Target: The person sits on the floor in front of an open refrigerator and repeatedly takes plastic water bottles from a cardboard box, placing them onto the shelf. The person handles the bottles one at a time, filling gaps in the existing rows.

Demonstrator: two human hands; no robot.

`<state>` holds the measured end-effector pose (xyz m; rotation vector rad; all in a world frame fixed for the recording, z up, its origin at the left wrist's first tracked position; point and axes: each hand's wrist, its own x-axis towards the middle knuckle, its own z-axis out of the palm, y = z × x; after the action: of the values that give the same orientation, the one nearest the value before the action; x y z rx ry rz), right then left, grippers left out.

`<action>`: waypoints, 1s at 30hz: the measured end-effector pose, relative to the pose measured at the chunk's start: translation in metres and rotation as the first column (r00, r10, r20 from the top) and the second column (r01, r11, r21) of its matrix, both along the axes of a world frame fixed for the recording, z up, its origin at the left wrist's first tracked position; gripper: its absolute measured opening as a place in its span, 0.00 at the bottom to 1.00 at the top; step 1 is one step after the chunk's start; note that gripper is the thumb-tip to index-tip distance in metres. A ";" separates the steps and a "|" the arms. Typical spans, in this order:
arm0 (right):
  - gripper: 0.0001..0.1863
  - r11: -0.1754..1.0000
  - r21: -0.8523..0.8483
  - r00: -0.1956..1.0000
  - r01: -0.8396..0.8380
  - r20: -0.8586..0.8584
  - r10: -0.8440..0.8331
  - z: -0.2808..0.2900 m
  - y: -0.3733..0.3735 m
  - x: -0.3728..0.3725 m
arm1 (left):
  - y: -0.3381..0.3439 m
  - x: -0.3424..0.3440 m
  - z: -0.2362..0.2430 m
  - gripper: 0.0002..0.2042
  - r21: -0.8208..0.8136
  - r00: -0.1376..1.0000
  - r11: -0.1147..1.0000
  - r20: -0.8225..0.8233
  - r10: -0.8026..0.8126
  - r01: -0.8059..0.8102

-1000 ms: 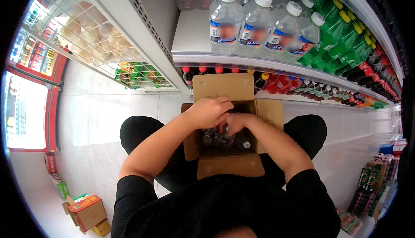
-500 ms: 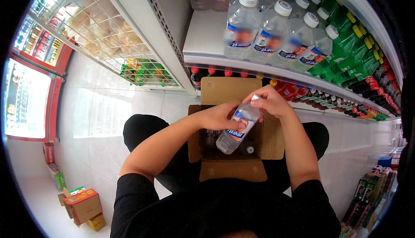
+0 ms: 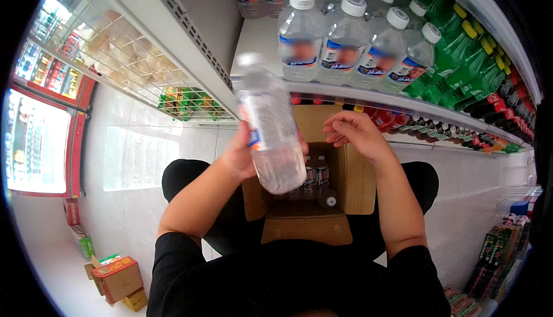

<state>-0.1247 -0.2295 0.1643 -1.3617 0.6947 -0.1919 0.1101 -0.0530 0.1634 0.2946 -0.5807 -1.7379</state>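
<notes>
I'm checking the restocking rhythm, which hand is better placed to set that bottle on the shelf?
Left: the left hand already grips the clear bottle, raised toward the shelf; the right hand is empty.

hands 2 (image 3: 245,155) | held bottle 1 (image 3: 271,129) | box 1 (image 3: 305,227) | bottles in box 3 (image 3: 321,174) | front-row clear shelf bottles 4 (image 3: 302,37)

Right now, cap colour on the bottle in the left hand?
White, though motion-blurred; the bottle in the left hand is clear plastic. Head view.
</notes>
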 end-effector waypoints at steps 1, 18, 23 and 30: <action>0.12 0.999 -0.031 0.999 -0.040 -0.001 0.040 -0.001 0.001 -0.001 | -0.005 0.001 0.022 0.50 -0.075 0.995 0.992 0.019 0.102 -0.101; 0.15 0.880 -0.376 0.957 -0.291 -0.124 0.263 -0.016 0.006 0.004 | -0.044 0.058 0.049 0.37 -0.710 -0.253 0.493 0.667 0.701 -0.503; 0.16 0.850 -0.396 0.937 -0.348 -0.161 0.309 -0.023 0.004 0.003 | -0.078 0.067 0.079 0.31 -0.503 -0.082 0.612 0.809 0.583 -0.610; 0.20 0.785 -0.410 0.885 -0.464 -0.255 0.390 -0.016 0.011 0.002 | -0.145 0.099 0.080 0.28 -0.627 -0.068 0.627 0.730 0.680 -0.462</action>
<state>-0.1225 -0.2183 0.1485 -1.9795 0.4592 0.1316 0.2094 -0.1985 0.2434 1.3624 -1.2644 -0.3628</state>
